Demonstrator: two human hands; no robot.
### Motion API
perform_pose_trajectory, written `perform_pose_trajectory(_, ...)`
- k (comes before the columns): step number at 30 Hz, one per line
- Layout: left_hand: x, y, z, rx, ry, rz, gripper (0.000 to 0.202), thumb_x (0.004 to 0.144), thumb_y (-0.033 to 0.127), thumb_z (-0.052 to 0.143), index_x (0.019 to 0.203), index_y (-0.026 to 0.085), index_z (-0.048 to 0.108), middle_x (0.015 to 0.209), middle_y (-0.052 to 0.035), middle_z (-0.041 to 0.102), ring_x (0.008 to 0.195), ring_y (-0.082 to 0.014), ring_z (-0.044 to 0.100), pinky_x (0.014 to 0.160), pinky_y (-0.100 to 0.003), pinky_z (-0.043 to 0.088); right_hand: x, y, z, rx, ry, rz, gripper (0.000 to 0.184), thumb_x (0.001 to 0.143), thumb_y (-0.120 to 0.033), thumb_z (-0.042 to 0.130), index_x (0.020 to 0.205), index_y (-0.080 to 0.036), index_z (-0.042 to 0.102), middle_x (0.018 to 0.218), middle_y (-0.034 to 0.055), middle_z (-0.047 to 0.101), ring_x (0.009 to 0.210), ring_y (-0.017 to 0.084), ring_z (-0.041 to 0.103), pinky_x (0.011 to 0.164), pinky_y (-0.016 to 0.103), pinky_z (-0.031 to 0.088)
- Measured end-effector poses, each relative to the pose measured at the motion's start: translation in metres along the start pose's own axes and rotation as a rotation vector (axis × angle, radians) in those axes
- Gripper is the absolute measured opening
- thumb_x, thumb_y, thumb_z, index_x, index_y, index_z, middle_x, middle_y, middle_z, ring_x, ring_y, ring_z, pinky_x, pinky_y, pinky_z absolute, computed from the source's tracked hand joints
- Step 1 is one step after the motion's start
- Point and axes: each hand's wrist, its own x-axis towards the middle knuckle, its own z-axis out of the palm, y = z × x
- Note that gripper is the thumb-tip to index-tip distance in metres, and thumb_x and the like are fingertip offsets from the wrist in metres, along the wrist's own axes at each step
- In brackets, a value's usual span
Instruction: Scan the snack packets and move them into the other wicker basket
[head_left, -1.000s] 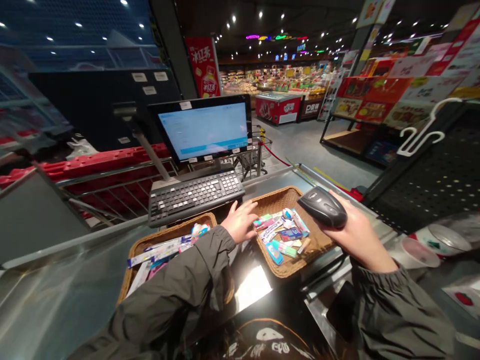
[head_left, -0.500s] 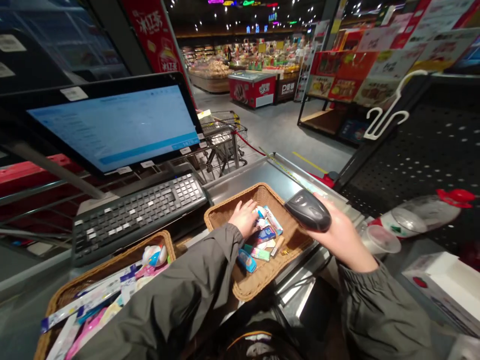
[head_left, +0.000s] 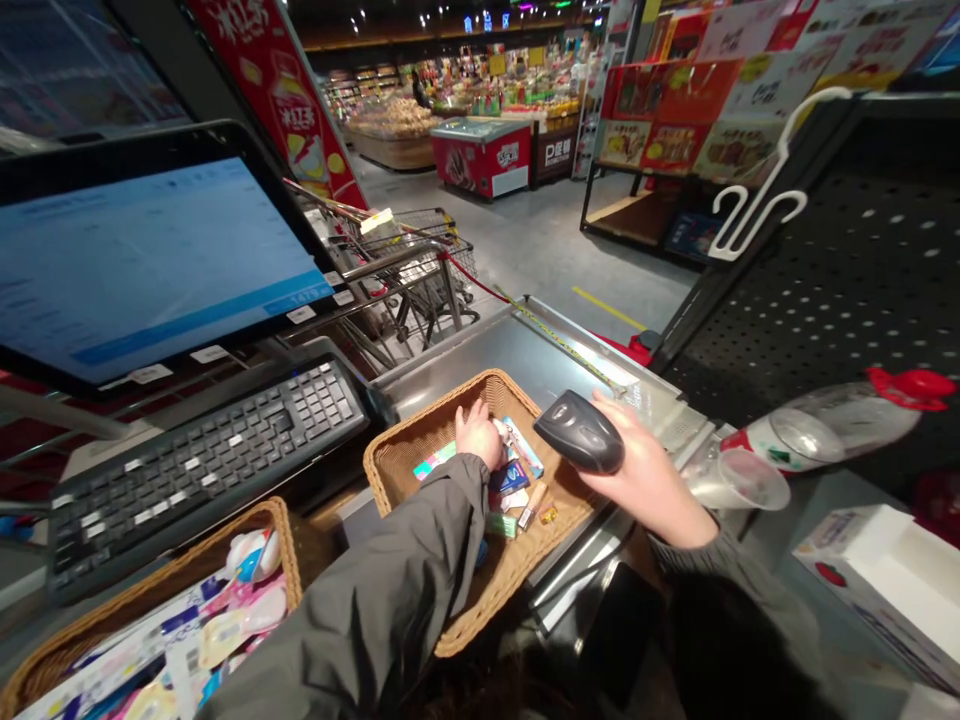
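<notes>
Evidently, sorting through small goods by hand is under way. A wicker basket [head_left: 517, 575] sits on the metal counter [head_left: 465, 350], with loose packets lying inside it: a blue box [head_left: 510, 478], a green packet [head_left: 501, 524], a gold-wrapped piece [head_left: 550, 515] and others. The left hand [head_left: 480, 437] reaches down among them, its fingers loosely spread and a little bent; whether it grips anything I cannot tell, since its underside is hidden. The right hand [head_left: 641, 465] is wrapped firmly around a black scanner [head_left: 577, 430], which covers the basket's right-hand corner from this view. No packet is seen raised to the scanner, so the handling looks partway through at most, with several pieces lying loose; how many are dealt with does not show.

Nearer the person, to the left, a second basket [head_left: 289, 560] holds long packets and a round white-and-blue thing [head_left: 253, 555]. Above it stand a keyboard [head_left: 217, 470] and a lit screen [head_left: 150, 270], its lines mostly too faint to read. The left sleeve [head_left: 390, 590] crosses the first basket's near-left side and hides some contents. Off right, a clear cup [head_left: 754, 480], a bottle [head_left: 847, 420] and a white carton [head_left: 892, 570] stand or lie beyond the right wrist.
</notes>
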Motion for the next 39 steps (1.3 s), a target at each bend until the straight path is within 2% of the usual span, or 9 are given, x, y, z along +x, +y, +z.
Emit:
perform_pose_trajectory(6, 0.008, 0.002, 0.018, -0.043, 0.034, -0.05, 0.027, 0.084, 0.03, 0.053, 0.096, 0.019, 0.075, 0.147, -0.0119, 0.048, 0.144, -0.0299, 0.029, 0.115, -0.052, 0.022, 0.001, 0.011, -0.001, 0.033, -0.011, 0.034, 0.057, 0.074, -0.032, 0.07, 0.128, -0.023, 0.056, 0.139, 0.0117, 0.056, 0.139, 0.035, 0.041, 0.116, 0.06, 0.027)
perform_pose_trajectory(11, 0.006, 0.004, 0.017, -0.094, 0.063, -0.14, 0.034, 0.077, 0.025, 0.059, 0.107, 0.015, 0.071, 0.141, -0.0155, 0.053, 0.137, -0.0331, 0.038, 0.106, -0.047, 0.033, -0.002, 0.014, -0.001, 0.044, -0.029, 0.029, 0.051, 0.075, -0.036, 0.069, 0.123, -0.023, 0.06, 0.138, 0.0117, 0.057, 0.138, 0.036, 0.041, 0.114, 0.061, 0.031)
perform_pose_trajectory(15, 0.002, -0.001, 0.001, -0.093, 0.101, -0.149, 0.035, 0.079, 0.024, 0.057, 0.11, 0.015, 0.07, 0.142, -0.0163, 0.052, 0.138, -0.0336, 0.037, 0.106, -0.051, 0.031, -0.005, 0.015, 0.001, 0.02, -0.024, 0.015, 0.053, 0.076, -0.034, 0.068, 0.126, -0.022, 0.057, 0.138, 0.0135, 0.056, 0.138, 0.037, 0.041, 0.114, 0.063, 0.028)
perform_pose_trajectory(19, -0.011, -0.007, -0.041, -0.097, 0.18, -0.036, 0.021, 0.076, 0.019, 0.058, 0.087, 0.019, 0.075, 0.137, -0.01, 0.058, 0.138, -0.0317, 0.038, 0.108, -0.053, 0.03, -0.008, 0.01, 0.003, 0.032, 0.009, 0.004, 0.053, 0.076, -0.033, 0.068, 0.126, -0.02, 0.056, 0.138, 0.015, 0.056, 0.138, 0.036, 0.042, 0.114, 0.06, 0.031)
perform_pose_trajectory(23, -0.046, -0.013, -0.104, -0.086, 0.299, 0.058, 0.019, 0.078, 0.016, 0.056, 0.068, 0.021, 0.072, 0.137, -0.0036, 0.059, 0.142, -0.0302, 0.033, 0.115, -0.057, 0.02, -0.007, -0.005, 0.004, 0.042, 0.009, -0.031, 0.051, 0.076, -0.032, 0.067, 0.125, -0.02, 0.056, 0.137, 0.0148, 0.056, 0.139, 0.034, 0.04, 0.113, 0.058, 0.033)
perform_pose_trajectory(28, -0.111, -0.036, -0.168, -0.122, 0.431, 0.068, 0.018, 0.084, 0.023, 0.057, 0.071, 0.021, 0.07, 0.142, -0.003, 0.054, 0.144, -0.0311, 0.029, 0.117, -0.064, 0.011, -0.002, -0.038, 0.008, 0.063, 0.043, -0.103, 0.048, 0.075, -0.035, 0.068, 0.12, -0.02, 0.058, 0.134, 0.0154, 0.058, 0.138, 0.037, 0.041, 0.112, 0.061, 0.033)
perform_pose_trajectory(33, -0.171, -0.078, -0.196, -0.276, 0.517, -0.036, 0.019, 0.084, 0.027, 0.057, 0.071, 0.021, 0.069, 0.14, -0.0027, 0.057, 0.143, -0.0306, 0.033, 0.117, -0.058, 0.023, 0.001, -0.082, 0.021, 0.063, 0.037, -0.201, 0.051, 0.075, -0.035, 0.066, 0.123, -0.02, 0.056, 0.135, 0.017, 0.057, 0.136, 0.038, 0.043, 0.112, 0.063, 0.03)
perform_pose_trajectory(36, -0.205, -0.101, -0.202, -0.375, 0.601, -0.066, 0.018, 0.082, 0.027, 0.058, 0.07, 0.02, 0.069, 0.137, -0.0038, 0.059, 0.142, -0.0268, 0.036, 0.117, -0.046, 0.03, 0.003, -0.112, 0.033, 0.067, 0.019, -0.298, 0.052, 0.075, -0.033, 0.066, 0.124, -0.02, 0.055, 0.134, 0.0167, 0.057, 0.137, 0.037, 0.042, 0.112, 0.064, 0.03)
perform_pose_trajectory(39, -0.237, -0.121, -0.205, -0.438, 0.673, -0.101, 0.017, 0.082, 0.027, 0.059, 0.069, 0.02, 0.068, 0.137, -0.0042, 0.059, 0.141, -0.0253, 0.038, 0.118, -0.041, 0.032, 0.005, -0.142, 0.046, 0.06, 0.007, -0.395, 0.052, 0.075, -0.028, 0.063, 0.125, -0.021, 0.053, 0.133, 0.0142, 0.059, 0.137, 0.035, 0.042, 0.112, 0.062, 0.03)
